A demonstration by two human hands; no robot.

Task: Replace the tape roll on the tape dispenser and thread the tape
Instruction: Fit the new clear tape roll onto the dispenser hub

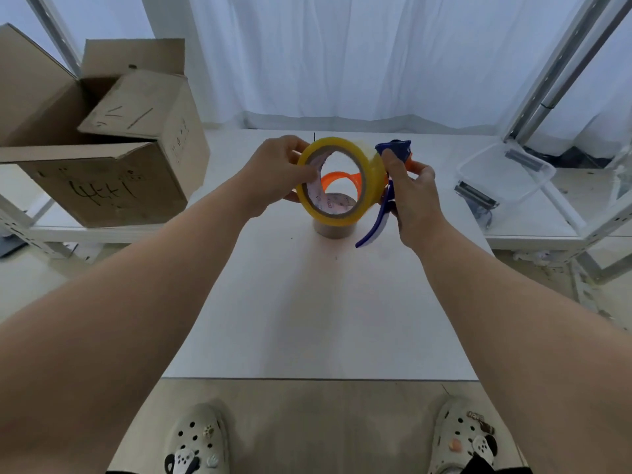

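Left hand (pixel 278 172) grips yellow tape roll (pixel 342 181) beside blue tape dispenser (pixel 390 186), which right hand (pixel 415 195) grips.

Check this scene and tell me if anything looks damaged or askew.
Inside the yellow tape roll, held by the left hand, the printed paper lining bows inward off the core on its left side, as if peeling. The cardboard box at left has unevenly splayed flaps. Nothing else stands out.
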